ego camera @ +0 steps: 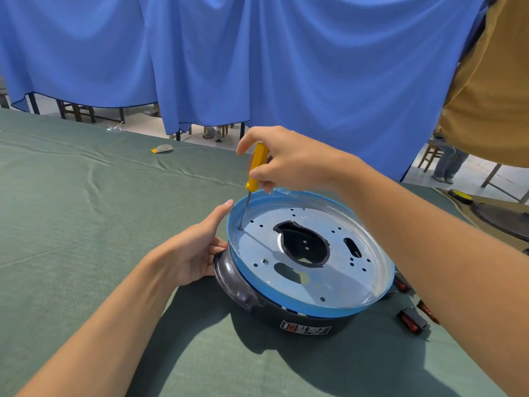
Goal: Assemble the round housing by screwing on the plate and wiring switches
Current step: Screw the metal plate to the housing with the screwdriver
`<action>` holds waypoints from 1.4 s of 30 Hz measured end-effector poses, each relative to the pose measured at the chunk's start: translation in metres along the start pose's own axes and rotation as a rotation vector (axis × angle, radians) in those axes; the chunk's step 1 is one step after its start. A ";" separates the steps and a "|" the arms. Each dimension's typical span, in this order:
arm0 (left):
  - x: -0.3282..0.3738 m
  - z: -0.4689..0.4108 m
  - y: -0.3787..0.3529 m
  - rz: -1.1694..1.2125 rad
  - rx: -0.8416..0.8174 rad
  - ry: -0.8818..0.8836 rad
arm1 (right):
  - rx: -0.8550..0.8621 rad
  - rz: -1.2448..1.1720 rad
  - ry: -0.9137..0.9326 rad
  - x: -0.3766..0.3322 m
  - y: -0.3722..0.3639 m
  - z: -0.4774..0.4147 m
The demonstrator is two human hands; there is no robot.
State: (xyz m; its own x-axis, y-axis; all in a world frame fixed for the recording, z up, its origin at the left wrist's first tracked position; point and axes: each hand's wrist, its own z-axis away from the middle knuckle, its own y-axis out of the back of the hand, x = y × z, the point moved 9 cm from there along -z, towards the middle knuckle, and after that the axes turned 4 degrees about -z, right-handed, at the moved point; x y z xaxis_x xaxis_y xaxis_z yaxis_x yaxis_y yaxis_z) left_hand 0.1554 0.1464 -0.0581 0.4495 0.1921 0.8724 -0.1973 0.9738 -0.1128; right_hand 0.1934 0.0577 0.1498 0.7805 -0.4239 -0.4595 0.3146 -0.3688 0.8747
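Note:
A round black housing (286,318) sits on the green table cloth, with a blue rim around its top. Inside the rim lies a shiny metal plate (257,250) with several small holes and a large dark cut-out in the middle. My right hand (289,160) grips a yellow-handled screwdriver (257,167), held nearly upright; its tip touches the plate at the far left edge. My left hand (194,253) presses against the housing's left side, by the black handle (232,279). Red and black switches (412,322) lie on the cloth to the right of the housing.
The green cloth-covered table (86,224) stretches left and forward. A small yellow and white object (162,149) lies far back. A dark round part (503,219) sits at the right edge. Blue curtains (257,67) hang behind, and a person in a tan top (492,96) stands at the right.

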 end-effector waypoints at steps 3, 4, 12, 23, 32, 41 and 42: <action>0.000 0.002 0.000 -0.026 -0.006 -0.004 | -0.036 -0.105 -0.031 0.006 0.000 -0.003; 0.001 0.002 -0.001 -0.031 -0.011 -0.007 | -0.040 -0.127 -0.040 0.008 0.000 -0.004; 0.001 0.001 0.000 -0.037 -0.015 -0.023 | 0.182 0.184 -0.039 0.013 0.015 -0.014; 0.000 0.000 0.003 -0.015 0.011 -0.026 | 0.129 0.328 -0.086 0.016 0.009 -0.019; -0.001 -0.001 0.003 0.008 0.008 -0.032 | -0.052 0.304 -0.090 0.008 0.003 -0.014; -0.001 -0.004 0.006 0.000 0.047 -0.045 | -0.083 0.288 -0.093 0.006 0.001 -0.016; -0.002 -0.005 0.006 -0.002 0.042 -0.044 | -0.041 0.285 -0.113 0.008 0.001 -0.018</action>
State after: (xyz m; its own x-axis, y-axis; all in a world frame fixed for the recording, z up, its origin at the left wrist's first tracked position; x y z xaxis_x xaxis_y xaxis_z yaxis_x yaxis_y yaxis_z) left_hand 0.1575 0.1522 -0.0625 0.4117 0.1836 0.8926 -0.2331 0.9681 -0.0916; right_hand 0.2094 0.0688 0.1499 0.7760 -0.5959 -0.2069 0.1148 -0.1890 0.9752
